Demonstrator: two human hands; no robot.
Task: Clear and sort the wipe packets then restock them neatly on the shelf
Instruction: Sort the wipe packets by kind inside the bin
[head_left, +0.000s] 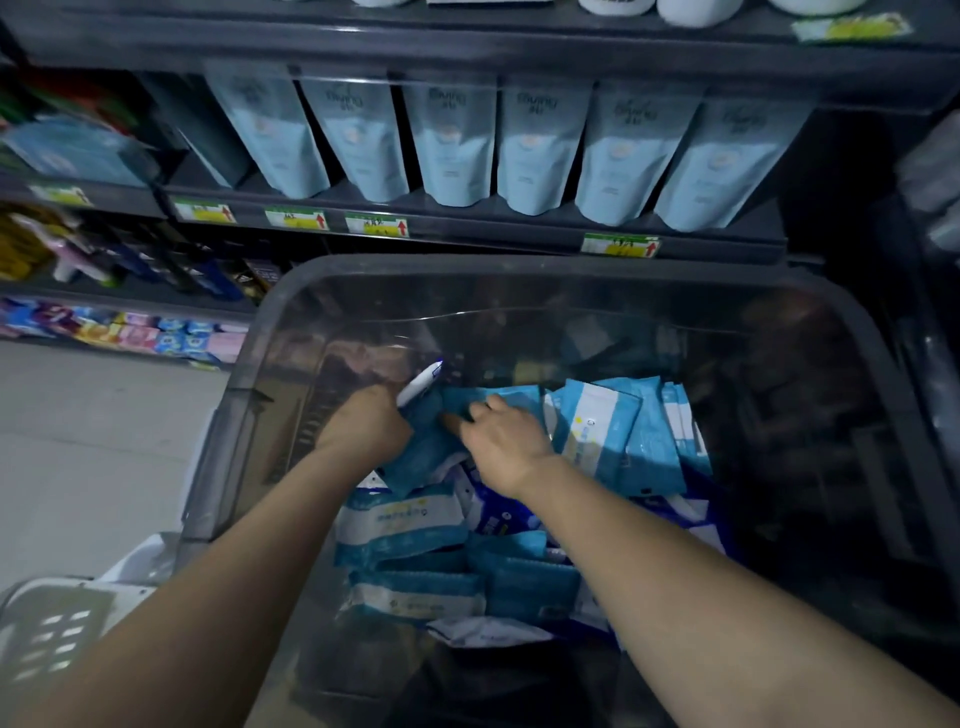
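Note:
A clear plastic bin (291, 312) in front of me holds several blue and white wipe packets (400, 530) lying in a loose pile. Both my arms reach down into it. My left hand (363, 423) grips a teal packet (423, 447) and also holds a white pen (418, 387) that sticks up past the knuckles. My right hand (501, 441) lies on top of the packets beside it, fingers curled down among them; what they hold is hidden. A few packets (597, 431) stand on edge at the bin's right.
A dark shelf (467, 231) behind the bin carries a row of light blue standing pouches (452, 145) with price tags below. Lower shelves at left hold coloured goods. A white plastic basket (52, 629) sits at lower left on the pale floor.

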